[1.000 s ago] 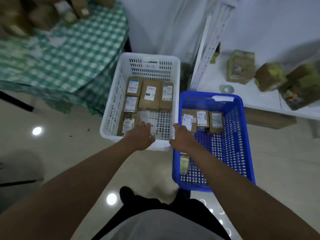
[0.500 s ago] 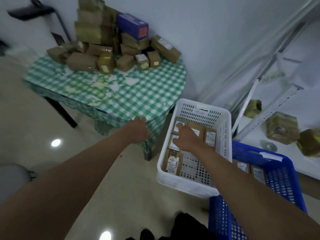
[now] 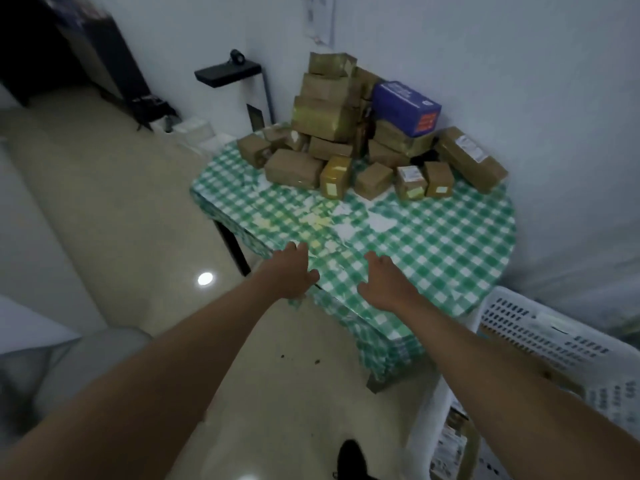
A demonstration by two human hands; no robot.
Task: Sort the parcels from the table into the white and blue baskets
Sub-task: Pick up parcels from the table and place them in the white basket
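I reach both empty hands, left hand [image 3: 294, 271] and right hand [image 3: 384, 282] with fingers loose and spread, over the near edge of the checked surface [image 3: 433, 244], well short of the brown taped parcels [image 3: 346, 147] heaped at its far side against the wall. The white basket [image 3: 540, 334] sits low at my right. The small boxes look stiff, light and tape-slick, best gripped across opposite flat faces, taking front ones first.

text: none legible | parcels [image 3: 349, 133]: labels blurred | blue box [image 3: 405, 107]: print unreadable
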